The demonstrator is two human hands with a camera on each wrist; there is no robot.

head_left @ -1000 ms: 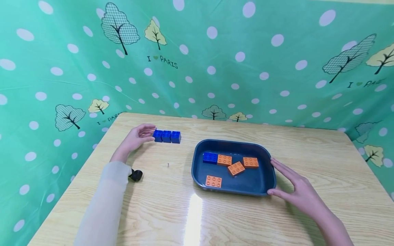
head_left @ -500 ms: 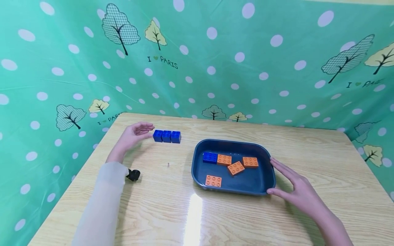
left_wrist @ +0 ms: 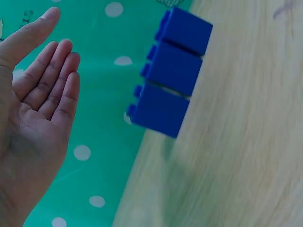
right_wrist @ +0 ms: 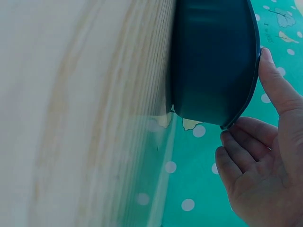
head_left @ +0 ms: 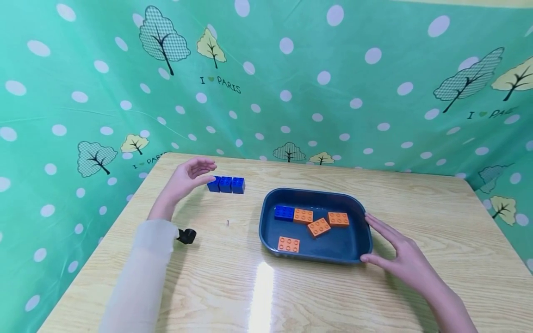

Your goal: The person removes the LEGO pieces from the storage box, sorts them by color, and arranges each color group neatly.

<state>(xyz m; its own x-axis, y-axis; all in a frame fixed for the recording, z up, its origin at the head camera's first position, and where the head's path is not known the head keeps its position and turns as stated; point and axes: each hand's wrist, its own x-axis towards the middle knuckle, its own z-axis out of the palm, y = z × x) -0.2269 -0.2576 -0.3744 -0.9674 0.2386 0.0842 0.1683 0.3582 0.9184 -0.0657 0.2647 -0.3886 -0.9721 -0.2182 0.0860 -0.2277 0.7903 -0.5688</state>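
Three blue toy bricks (head_left: 226,185) stand in a row on the table at the back left. Just left of them is my left hand (head_left: 183,180), holding nothing, its thumb tip overlapping the leftmost brick in the head view. The left wrist view shows this hand (left_wrist: 40,123) apart from the bricks (left_wrist: 173,66), fingers extended. A dark blue tub (head_left: 337,243) holds one blue brick (head_left: 284,213) and several orange bricks (head_left: 319,227). Its right end sits between the spread thumb and fingers of my right hand (head_left: 410,263), which touch the rim.
The wooden table (head_left: 216,282) ends at the back against a green dotted cloth (head_left: 266,69) with tree prints. A small black object (head_left: 187,236) is beside the left sleeve (head_left: 141,273). A small dark mark (head_left: 227,223) shows on the tabletop left of the tub.
My left hand drew slightly left from the blue brick row, then rose and came right so its thumb overlaps the leftmost brick. The right hand, tub and bricks look unmoved.
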